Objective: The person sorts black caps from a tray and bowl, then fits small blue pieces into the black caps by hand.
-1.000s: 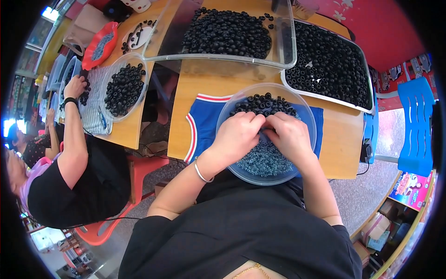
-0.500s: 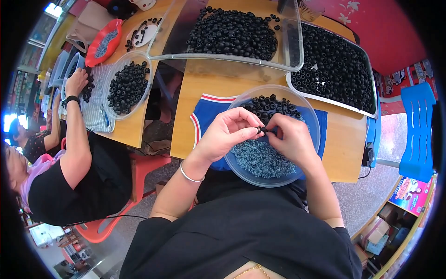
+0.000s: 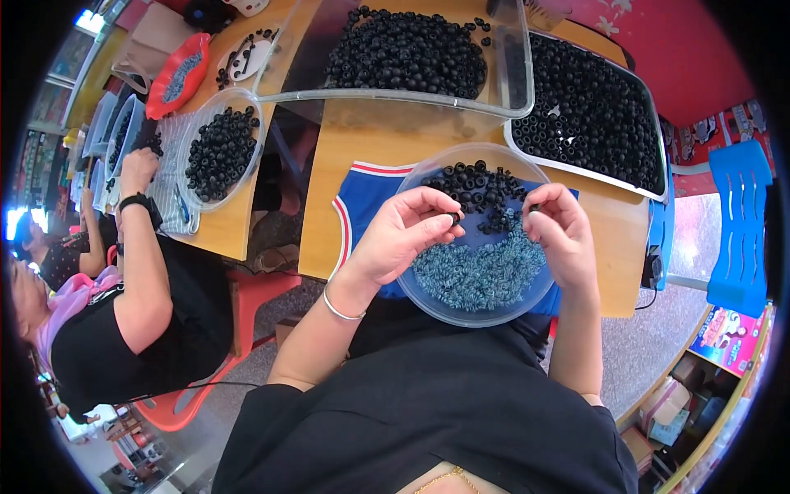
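Observation:
My left hand (image 3: 403, 230) pinches a small round black bead-like piece (image 3: 454, 219) between thumb and forefinger. To its right, my right hand (image 3: 564, 235) is apart from it, with the fingertips closed around something small and dark, mostly hidden. Both hands are above a clear round plastic bowl (image 3: 448, 318). In the bowl's far part lie loose black pieces with holes (image 3: 473, 183); small clear bluish plastic pieces (image 3: 477, 272) fill the near part. Under the bowl is a blue cloth (image 3: 366, 198) with red and white trim.
Behind the bowl stand a large clear bin (image 3: 395, 97) and a white-rimmed tray (image 3: 592, 183), both holding black pieces. At left, a co-worker's hand (image 3: 138, 169) is near another bowl of black pieces (image 3: 222, 152) and a red dish (image 3: 169, 103). A blue chair back (image 3: 738, 230) stands right.
My hands have come apart: the right moved rightward away from the left, which still pinches the black piece. More of the bowl's contents shows. The co-worker's hand has lowered slightly.

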`<state>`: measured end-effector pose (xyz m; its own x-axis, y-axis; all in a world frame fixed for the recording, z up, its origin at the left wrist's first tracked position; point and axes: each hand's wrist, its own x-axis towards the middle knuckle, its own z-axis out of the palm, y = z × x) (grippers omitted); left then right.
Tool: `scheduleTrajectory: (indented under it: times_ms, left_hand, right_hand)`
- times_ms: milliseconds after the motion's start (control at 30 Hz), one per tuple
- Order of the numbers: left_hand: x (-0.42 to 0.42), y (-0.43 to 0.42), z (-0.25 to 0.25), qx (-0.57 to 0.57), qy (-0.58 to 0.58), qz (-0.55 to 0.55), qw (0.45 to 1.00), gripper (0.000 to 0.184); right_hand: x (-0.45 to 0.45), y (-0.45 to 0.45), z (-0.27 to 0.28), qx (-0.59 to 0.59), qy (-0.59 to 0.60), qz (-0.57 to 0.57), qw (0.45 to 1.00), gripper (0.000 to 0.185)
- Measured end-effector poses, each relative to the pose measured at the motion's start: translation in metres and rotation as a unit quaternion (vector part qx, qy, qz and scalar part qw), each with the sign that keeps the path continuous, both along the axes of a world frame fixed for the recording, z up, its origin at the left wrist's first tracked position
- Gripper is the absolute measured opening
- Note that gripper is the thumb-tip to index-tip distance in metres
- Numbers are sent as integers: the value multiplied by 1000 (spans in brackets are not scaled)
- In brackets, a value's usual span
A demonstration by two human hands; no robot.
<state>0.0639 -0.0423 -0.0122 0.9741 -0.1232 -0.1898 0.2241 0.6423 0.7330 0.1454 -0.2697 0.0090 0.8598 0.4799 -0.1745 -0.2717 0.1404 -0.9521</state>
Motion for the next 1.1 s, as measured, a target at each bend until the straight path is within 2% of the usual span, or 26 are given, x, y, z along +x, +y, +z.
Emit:
scheduleTrajectory:
  times_ms: [100,200,233,300,400,500,600,700,1100]
  left_hand:
    - [-2,3,-6,-7,-1,9,1000,14]
    - [-2,2,-5,1,-6,5,1000,14]
    - [-2,2,-5,1,-5,5,1000,14]
    - [-3,2,-5,0,-4,6,1000,14]
    - [-4,2,-5,1,0,15,1000,13]
    - [-4,2,-5,0,2,14,1000,13]
    - [-4,2,-7,-7,0,11,1000,12]
    - [-5,2,-8,-8,1,10,1000,12]
    - [-1,-5,-4,6,-2,3,1000,14]
  right_hand:
    - [-5,5,6,83,75,-47,993,11]
    - [0,-4,-3,-18,5,28,999,6]
    - [0,-3,-2,-111,-61,30,991,6]
    - [0,0,4,-292,-192,32,936,4]
    - [4,6,1,-341,-395,-5,853,5]
    - [5,1,-5,-417,-402,78,812,10]
    - [3,4,-8,-475,-420,61,771,10]
    - [5,5,-9,-457,-409,24,789,10]
    - [9,15,-19,-505,-440,62,740,9]
